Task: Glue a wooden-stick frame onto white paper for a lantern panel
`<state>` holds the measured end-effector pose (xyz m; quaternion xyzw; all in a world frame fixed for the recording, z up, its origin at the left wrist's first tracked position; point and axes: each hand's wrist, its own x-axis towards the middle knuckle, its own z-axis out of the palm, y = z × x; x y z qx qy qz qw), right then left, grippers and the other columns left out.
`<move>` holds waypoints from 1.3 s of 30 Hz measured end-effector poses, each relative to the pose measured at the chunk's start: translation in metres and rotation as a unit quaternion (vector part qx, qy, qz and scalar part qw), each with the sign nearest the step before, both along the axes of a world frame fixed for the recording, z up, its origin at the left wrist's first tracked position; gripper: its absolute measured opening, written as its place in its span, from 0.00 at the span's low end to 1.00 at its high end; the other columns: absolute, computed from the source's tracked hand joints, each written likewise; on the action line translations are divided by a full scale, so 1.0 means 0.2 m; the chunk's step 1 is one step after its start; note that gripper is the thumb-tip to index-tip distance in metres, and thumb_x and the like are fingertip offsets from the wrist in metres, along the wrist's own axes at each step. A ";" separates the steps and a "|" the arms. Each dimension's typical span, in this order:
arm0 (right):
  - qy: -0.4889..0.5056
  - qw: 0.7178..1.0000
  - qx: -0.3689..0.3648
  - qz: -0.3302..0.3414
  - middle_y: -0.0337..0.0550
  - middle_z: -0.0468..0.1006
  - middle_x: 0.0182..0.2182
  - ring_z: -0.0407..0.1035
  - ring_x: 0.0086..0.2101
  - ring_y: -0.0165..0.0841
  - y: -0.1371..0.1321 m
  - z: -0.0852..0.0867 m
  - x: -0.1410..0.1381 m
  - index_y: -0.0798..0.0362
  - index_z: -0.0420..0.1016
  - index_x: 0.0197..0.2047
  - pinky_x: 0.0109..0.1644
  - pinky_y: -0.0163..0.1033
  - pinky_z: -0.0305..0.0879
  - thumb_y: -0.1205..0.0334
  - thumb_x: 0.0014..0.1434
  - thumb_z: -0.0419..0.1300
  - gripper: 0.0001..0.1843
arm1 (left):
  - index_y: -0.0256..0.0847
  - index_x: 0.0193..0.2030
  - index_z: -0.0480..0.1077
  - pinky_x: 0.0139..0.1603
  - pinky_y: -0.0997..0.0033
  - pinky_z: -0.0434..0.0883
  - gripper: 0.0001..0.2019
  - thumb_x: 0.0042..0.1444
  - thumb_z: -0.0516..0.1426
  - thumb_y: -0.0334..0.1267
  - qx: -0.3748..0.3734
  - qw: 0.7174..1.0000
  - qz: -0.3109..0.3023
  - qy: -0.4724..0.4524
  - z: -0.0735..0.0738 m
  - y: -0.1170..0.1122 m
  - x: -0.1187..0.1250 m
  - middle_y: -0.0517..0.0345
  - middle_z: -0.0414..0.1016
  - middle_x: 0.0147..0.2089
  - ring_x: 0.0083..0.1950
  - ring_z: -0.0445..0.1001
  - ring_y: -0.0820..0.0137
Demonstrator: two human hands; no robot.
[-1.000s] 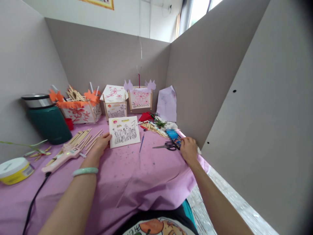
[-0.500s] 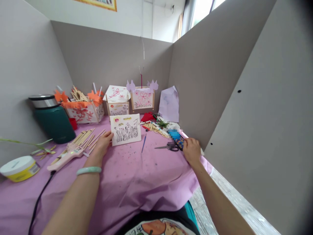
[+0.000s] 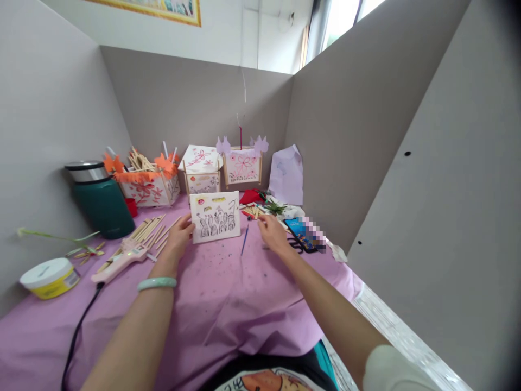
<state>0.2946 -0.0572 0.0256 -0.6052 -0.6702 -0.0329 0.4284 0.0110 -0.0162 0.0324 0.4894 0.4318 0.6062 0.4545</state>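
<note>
- Holding the drawing (image 3: 215,218) by its side is our left hand (image 3: 182,236).
- It looks light and stiff, best held by its edges.
- We cannot tell our right hand's (image 3: 275,234) grip.

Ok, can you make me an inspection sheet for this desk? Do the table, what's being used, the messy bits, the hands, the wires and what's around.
Surface: purple cloth, wrinkled, dark specks on it.
Things in use: white panel with a drawing, tilted up; thin blue brush lying beside it.
Clutter: loose wooden sticks, pink glue gun, phone, partly hidden scissors.
Hands: left hand holds the panel's left edge; right hand is right of the brush, grip unclear.
Cables: black cord runs from the glue gun.
Surroundings: grey partitions; framed picture above.
</note>
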 end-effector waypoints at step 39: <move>0.038 0.997 0.020 0.071 0.45 0.75 0.45 0.68 0.42 0.34 0.01 -0.04 -0.10 0.52 0.74 0.48 0.47 0.38 0.61 0.62 0.61 0.49 0.16 | 0.42 0.54 0.70 0.47 0.64 0.76 0.23 0.49 0.62 0.35 0.038 0.986 -0.015 -0.163 0.03 -0.01 0.01 0.53 0.80 0.44 0.45 0.78 0.62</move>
